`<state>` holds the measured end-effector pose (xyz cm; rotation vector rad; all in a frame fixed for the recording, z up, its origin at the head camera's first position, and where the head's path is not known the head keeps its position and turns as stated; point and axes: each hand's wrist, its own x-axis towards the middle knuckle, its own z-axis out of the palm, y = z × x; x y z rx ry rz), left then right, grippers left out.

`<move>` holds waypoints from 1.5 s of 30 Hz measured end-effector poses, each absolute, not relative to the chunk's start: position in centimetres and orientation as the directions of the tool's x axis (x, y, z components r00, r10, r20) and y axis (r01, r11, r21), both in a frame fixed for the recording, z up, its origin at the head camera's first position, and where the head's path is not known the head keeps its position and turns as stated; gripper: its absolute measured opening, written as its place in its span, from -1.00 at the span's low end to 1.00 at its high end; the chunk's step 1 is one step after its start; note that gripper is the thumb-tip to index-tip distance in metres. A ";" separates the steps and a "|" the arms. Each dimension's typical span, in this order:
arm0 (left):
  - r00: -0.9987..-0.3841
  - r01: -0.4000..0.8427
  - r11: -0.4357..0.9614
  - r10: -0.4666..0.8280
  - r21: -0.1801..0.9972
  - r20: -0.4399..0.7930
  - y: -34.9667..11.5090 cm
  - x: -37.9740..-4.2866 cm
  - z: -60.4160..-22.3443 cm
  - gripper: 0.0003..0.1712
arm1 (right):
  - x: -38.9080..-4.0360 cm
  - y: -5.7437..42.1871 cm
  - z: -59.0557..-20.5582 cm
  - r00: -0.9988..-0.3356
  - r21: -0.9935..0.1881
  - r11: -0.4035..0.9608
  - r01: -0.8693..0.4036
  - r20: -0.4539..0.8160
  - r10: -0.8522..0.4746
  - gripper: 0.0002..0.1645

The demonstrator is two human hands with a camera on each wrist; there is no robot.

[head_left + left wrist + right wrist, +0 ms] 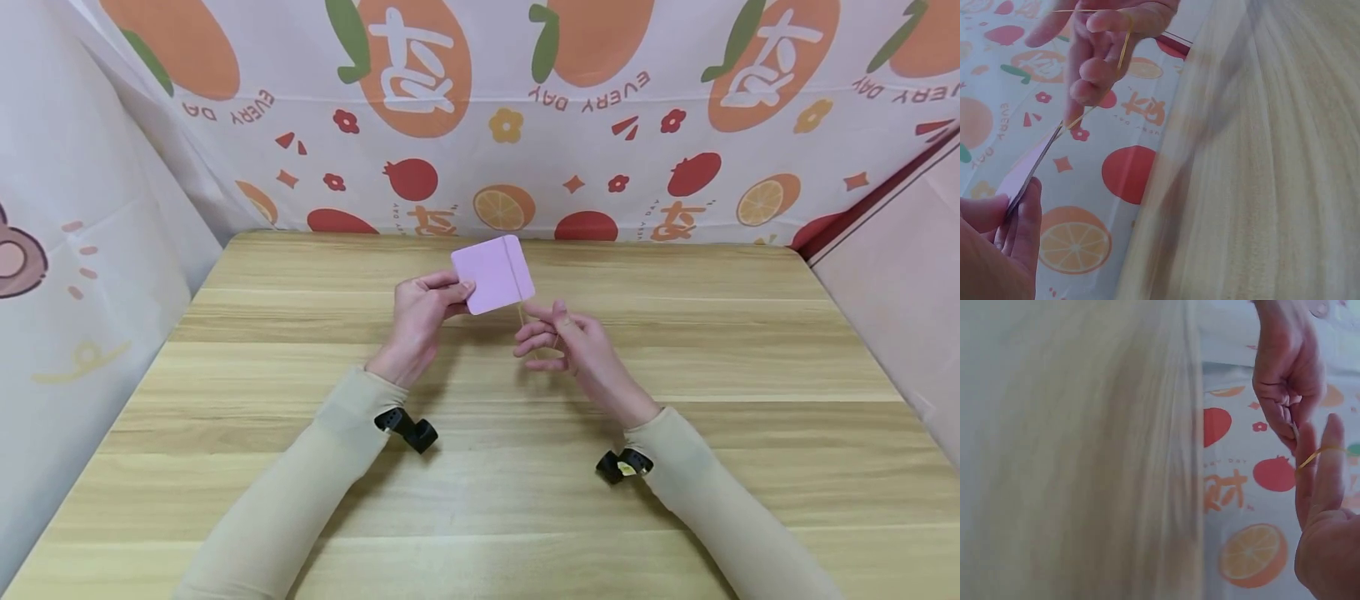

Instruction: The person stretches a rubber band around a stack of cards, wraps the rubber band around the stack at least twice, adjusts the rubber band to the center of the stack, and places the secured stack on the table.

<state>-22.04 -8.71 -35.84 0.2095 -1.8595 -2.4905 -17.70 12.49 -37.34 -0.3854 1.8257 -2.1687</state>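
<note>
My left hand pinches a thin pink square pad with rounded corners, thumb on its upper face, holding it above the table. A narrow line crosses the pad near its right edge. From that edge a yellow rubber band runs to my right hand, looped over its spread fingers. In the right wrist view the band crosses two straight fingers. One right fingertip is right at the pad's corner. Seen edge-on in the left wrist view, the pad shows a dark, thin side.
Below both hands lies a wood-grain table. A white cloth with fruit prints hangs along its far edge, and pale cloths hang at the sides. Each sleeve carries a small black wrist camera.
</note>
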 end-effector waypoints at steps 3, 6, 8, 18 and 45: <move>-0.995 -0.055 -0.303 -0.058 0.951 -0.076 -8.7 -22.0 -35.8 -0.73 | -18.0 13.0 -37.7 -0.918 -0.951 -0.280 0.130 -0.009 -0.396 -0.16; -0.998 -0.056 -0.285 0.021 0.957 -0.052 -8.8 -22.0 -35.7 -0.71 | -18.3 13.6 -37.9 -0.908 -0.910 -0.368 0.190 -0.020 -0.419 -0.10; -0.996 -0.047 -0.238 0.080 0.970 -0.028 -9.0 -21.9 -35.8 -0.69 | -18.4 13.8 -38.0 -0.902 -0.886 -0.409 0.220 -0.025 -0.430 -0.13; -0.944 0.185 0.066 0.290 0.981 0.159 -9.6 -22.1 -36.2 -0.82 | -19.3 14.7 -38.4 -0.858 -0.848 -0.389 0.362 -0.139 -0.495 -0.16; -0.805 0.548 0.310 0.446 0.777 0.390 -9.2 -21.5 -36.2 -0.83 | -19.2 14.7 -37.7 -0.808 -0.779 -0.355 0.516 -0.305 -0.504 -0.41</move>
